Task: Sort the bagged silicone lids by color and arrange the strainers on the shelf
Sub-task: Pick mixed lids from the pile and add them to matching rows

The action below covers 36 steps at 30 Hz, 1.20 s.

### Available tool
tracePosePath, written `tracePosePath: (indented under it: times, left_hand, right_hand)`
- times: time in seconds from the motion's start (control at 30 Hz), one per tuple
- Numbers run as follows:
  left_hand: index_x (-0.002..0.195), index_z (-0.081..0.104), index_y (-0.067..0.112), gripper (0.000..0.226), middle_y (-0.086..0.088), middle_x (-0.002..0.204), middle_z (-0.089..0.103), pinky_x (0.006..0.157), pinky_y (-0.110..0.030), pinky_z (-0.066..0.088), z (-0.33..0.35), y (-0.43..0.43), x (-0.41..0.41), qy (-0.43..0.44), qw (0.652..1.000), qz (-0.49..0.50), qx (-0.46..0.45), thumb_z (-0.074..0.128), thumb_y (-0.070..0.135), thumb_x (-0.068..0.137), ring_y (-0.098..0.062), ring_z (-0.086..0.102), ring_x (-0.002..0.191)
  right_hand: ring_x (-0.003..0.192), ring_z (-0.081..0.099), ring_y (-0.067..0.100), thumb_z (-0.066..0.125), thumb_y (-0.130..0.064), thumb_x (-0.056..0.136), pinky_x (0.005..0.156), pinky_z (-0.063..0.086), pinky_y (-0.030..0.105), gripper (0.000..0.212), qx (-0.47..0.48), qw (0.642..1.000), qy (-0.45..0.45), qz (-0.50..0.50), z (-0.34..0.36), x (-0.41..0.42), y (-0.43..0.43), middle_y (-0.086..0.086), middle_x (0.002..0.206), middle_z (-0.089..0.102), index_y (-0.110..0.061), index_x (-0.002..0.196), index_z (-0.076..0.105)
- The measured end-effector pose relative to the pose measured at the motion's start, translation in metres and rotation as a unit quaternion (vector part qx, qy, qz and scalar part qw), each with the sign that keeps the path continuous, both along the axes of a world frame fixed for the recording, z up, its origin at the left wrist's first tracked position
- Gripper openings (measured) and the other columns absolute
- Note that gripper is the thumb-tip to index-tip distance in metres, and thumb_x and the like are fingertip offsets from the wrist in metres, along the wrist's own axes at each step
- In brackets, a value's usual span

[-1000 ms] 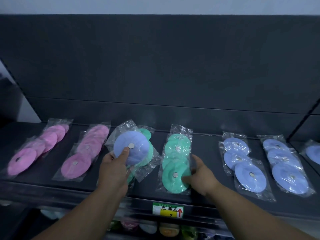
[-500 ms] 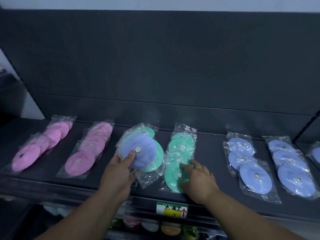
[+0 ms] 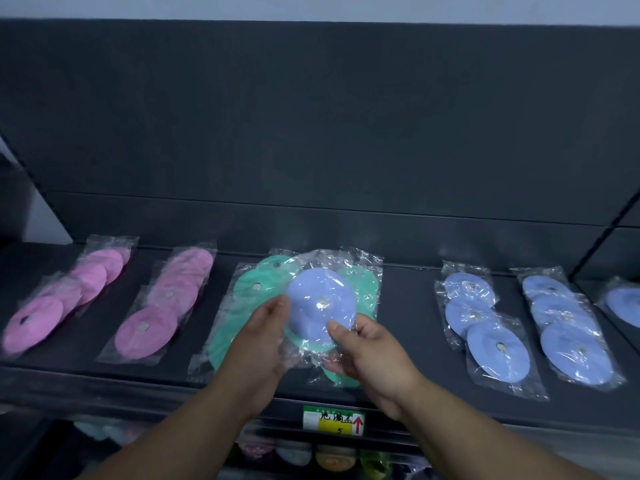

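Both hands, left (image 3: 258, 336) and right (image 3: 372, 348), pinch a bagged blue lid (image 3: 322, 308) between them, above green lids (image 3: 249, 289). Pink lids (image 3: 145, 329) lie left, blue bags (image 3: 498, 348) right. Below, a shelf tag (image 3: 334, 420) shows "5" and a red arrow.

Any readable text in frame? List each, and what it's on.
"5": handwritten, yellow band of the shelf-edge tag.
"地漏盖": handwritten on its white band, reading uncertain.
Red up arrow: tag's right end.
Green top strip: print too small to read.
Lid bags: no text visible.
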<state>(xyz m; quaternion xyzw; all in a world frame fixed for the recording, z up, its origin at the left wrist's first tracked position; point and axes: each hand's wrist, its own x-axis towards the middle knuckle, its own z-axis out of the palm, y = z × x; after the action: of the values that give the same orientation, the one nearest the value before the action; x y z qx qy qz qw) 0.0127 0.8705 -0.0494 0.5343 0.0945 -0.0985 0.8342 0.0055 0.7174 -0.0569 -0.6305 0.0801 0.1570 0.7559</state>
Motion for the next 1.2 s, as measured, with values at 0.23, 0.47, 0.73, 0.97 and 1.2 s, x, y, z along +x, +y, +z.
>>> tracePosePath:
  times: [0.23,0.47,0.73,0.97,1.2]
  left_hand:
    - [0.130,0.050,0.016,0.043,0.004,0.104,0.059,0.068,-0.023,0.052,-0.017,-0.005,-0.015,0.068,0.995,-0.003,0.066,0.056,-0.003,0.091,-0.017,0.062,0.094]
    - [0.107,0.061,0.018,0.016,0.001,0.103,0.065,0.062,-0.023,0.054,-0.022,0.007,-0.018,0.105,0.992,0.010,0.070,0.061,0.021,0.092,-0.019,0.065,0.089]
    - [0.105,0.062,0.015,0.025,-0.011,0.092,0.068,0.047,-0.027,0.049,-0.024,0.042,-0.010,0.117,0.968,0.130,0.177,0.058,-0.001,0.087,-0.025,0.061,0.064]
    - [0.122,0.056,0.012,0.036,-0.008,0.123,0.058,0.062,-0.025,0.042,-0.031,0.083,0.000,0.077,0.874,0.106,0.467,0.062,0.021,0.088,-0.016,0.056,0.080]
    - [0.132,0.042,0.014,0.082,-0.008,0.131,0.048,0.095,-0.031,0.044,-0.052,0.078,0.004,0.058,0.763,-0.047,0.642,0.074,0.054,0.068,-0.024,0.051,0.115]
  right_hand:
    - [0.057,0.063,0.011,0.056,-0.023,0.096,0.078,0.058,0.039,0.020,-0.027,0.997,0.063,-0.020,-0.012,0.000,-0.011,0.004,0.078,0.060,-0.007,0.107,0.057]
    - [0.073,0.067,0.023,0.051,-0.025,0.099,0.071,0.059,0.036,0.026,-0.031,0.995,0.090,-0.008,-0.020,0.003,-0.008,0.014,0.091,0.057,-0.004,0.113,0.054]
    - [0.080,0.071,0.023,0.046,-0.020,0.100,0.065,0.056,0.033,0.013,-0.035,0.992,0.066,-0.104,-0.021,0.016,0.003,0.010,0.092,0.063,-0.010,0.104,0.053]
    - [0.071,0.070,0.018,0.046,-0.021,0.100,0.061,0.056,0.031,0.014,-0.040,0.992,0.051,-0.106,-0.027,0.019,0.015,0.008,0.098,0.066,-0.014,0.110,0.054]
    - [0.067,0.068,0.017,0.048,-0.020,0.099,0.066,0.057,0.034,0.008,-0.050,0.990,0.042,-0.124,-0.027,0.019,0.016,0.004,0.084,0.067,-0.019,0.104,0.055]
